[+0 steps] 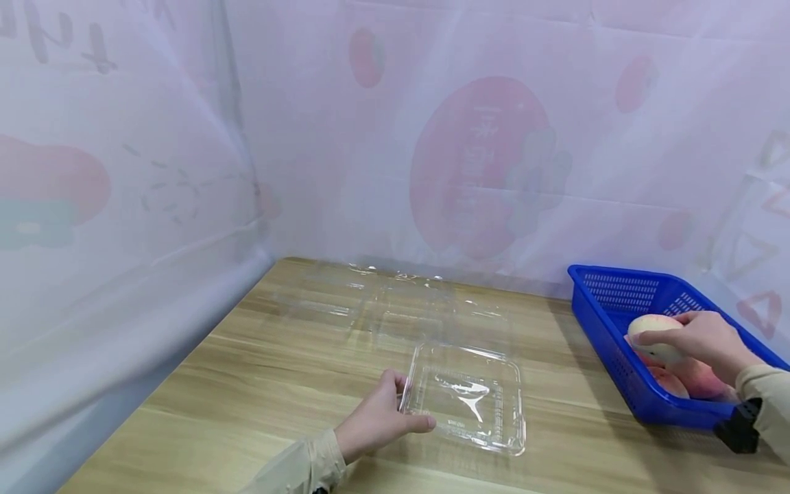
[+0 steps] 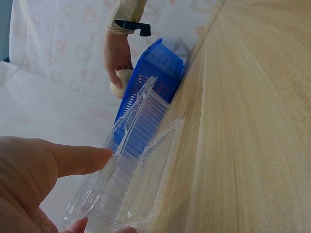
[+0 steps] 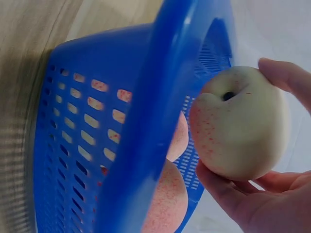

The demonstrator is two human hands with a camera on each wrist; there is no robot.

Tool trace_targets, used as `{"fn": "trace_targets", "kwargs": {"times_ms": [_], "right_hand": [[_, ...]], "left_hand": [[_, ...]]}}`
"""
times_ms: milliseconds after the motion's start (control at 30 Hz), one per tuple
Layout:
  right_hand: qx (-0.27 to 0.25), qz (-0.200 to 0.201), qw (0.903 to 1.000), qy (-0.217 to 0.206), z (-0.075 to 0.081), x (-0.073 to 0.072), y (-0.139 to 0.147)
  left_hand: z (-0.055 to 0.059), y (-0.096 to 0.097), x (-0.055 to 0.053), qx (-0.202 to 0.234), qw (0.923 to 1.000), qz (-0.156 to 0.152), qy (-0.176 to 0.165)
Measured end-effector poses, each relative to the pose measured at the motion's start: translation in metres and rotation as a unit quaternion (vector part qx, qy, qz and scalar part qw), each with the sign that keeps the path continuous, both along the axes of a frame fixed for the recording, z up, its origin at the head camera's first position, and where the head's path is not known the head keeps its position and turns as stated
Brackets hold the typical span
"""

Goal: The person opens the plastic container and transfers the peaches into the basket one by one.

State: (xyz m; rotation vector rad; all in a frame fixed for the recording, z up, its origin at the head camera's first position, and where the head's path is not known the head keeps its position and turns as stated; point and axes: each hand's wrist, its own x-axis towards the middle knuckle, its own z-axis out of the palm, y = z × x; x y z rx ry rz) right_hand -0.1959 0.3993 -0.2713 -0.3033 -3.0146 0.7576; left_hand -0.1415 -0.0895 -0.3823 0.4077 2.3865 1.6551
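My right hand (image 1: 710, 343) holds a pale peach (image 3: 243, 124) with a pink blush, its thumb and fingers round the sides. This peach is at the rim of the blue plastic basket (image 1: 607, 357), above other peaches (image 1: 697, 377) lying inside. On the wooden table, my left hand (image 1: 385, 417) grips the left side of a clear plastic container (image 1: 469, 398). Its thumb lies at the rim in the left wrist view, with fingertips lower along the container's wall (image 2: 141, 179). No fruit shows in this container.
Several more clear plastic containers (image 1: 410, 319) stand behind on the wooden table (image 1: 247, 412), towards the back edge. White printed sheeting (image 1: 382, 137) hangs behind the table and along its left side. The basket takes up the right side.
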Motion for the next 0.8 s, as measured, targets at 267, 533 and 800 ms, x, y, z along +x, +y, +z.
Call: {"fn": "trace_targets", "kwargs": {"times_ms": [267, 533, 800], "right_hand": [[0.017, 0.008, 0.9998, -0.007, -0.0038, -0.0018, 0.0013], [-0.014, 0.043, 0.9985, -0.029, -0.003, -0.0074, 0.0035], [-0.042, 0.053, 0.9972, -0.034, -0.0044, -0.0086, 0.0048]], "left_hand": [[-0.0007, 0.0005, 0.0001, 0.003, 1.0, 0.0, 0.0], [-0.0015, 0.0012, -0.0001, 0.012, 0.9999, 0.0, 0.0], [-0.0023, 0.0011, -0.0002, 0.006, 1.0, 0.001, 0.004]]}}
